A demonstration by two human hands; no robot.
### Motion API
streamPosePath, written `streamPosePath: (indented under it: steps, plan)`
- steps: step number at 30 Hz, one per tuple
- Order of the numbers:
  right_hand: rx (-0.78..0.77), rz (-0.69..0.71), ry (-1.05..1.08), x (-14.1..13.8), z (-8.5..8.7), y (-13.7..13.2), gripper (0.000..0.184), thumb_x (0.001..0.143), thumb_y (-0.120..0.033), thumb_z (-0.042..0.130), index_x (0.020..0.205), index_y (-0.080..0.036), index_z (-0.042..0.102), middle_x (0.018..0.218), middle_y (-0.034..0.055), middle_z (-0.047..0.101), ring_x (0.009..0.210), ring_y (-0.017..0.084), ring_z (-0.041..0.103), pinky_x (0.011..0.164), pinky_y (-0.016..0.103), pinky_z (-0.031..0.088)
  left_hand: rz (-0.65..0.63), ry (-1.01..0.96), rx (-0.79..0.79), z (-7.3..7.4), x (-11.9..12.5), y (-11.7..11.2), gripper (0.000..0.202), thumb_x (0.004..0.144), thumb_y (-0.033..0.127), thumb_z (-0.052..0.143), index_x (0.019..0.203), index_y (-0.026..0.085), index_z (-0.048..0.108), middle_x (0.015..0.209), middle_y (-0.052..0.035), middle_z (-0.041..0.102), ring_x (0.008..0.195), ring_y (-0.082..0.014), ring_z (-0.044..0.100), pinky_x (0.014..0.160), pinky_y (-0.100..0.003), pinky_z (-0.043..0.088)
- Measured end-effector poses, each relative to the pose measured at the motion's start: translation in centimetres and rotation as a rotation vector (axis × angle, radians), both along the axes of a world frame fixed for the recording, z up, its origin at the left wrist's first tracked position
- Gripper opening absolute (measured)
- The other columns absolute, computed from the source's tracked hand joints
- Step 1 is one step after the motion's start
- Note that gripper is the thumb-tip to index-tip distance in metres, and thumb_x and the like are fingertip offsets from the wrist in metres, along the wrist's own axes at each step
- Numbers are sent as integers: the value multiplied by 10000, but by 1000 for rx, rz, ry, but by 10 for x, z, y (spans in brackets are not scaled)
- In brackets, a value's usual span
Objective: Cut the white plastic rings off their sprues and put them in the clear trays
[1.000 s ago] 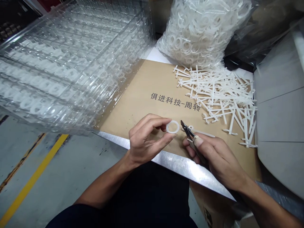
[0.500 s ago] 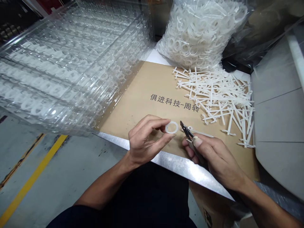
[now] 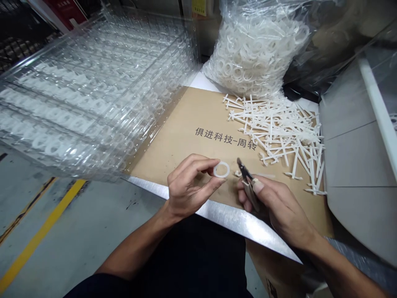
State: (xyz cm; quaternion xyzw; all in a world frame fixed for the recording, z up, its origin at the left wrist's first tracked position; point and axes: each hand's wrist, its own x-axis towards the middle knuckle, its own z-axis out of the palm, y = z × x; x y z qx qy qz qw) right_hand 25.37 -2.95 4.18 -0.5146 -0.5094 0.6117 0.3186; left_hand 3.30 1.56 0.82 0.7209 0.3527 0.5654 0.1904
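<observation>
Between the thumb and fingers of my left hand [image 3: 192, 182] is a white plastic ring [image 3: 221, 169], its opening facing me. My right hand [image 3: 279, 200] is wrapped round a pair of nippers [image 3: 248, 184] with dark metal jaws pointing up and left. The jaws are a short way right of the ring, not touching it. A single white plastic sprue [image 3: 263, 176] lies on the cardboard behind the nippers, partly covered by my right hand. Further back at the right, a heap of white sprues [image 3: 279, 128] is spread out.
Brown cardboard [image 3: 173, 136] with printed characters covers the tabletop, whose metal edge [image 3: 229, 217] runs below my hands. A clear plastic bag of white rings [image 3: 251, 62] stands at the back. Stacked clear trays [image 3: 93, 95] fill the left side. A grey panel [image 3: 353, 153] stands at the right.
The view has shifted slightly, so the bag, sprues and cardboard sit a little lower and further left. Both hands keep their holds, with the ring and nippers still apart.
</observation>
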Motion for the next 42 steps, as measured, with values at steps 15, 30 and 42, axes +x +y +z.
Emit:
streamPosePath:
  steps: [15,30,42]
  plan:
    - [293,-164,52,8,-24,1,411,1083,-481,434,1290,-219,673,1272,116,707,1138,300,682,1067,481,508,-22,-63,-4,-3,3,2,330,835,212,843,1136,152,722,926,-56,721,796,-133,665,703,-258,574]
    - [714,-71,-456,46,-76,7,484,1038,-501,444,1345,-197,661,1259,146,763,1110,375,751,958,471,595,-274,-518,-627,76,-78,-38,191,843,157,813,1031,192,805,923,-69,730,788,-110,682,716,-192,579]
    - [921,6,-607,48,-80,15,424,1046,-401,429,1363,-208,634,1263,112,772,1093,332,780,903,392,618,326,159,-238,152,-246,99,254,877,249,698,1075,127,800,865,-77,767,722,-150,709,684,-248,580]
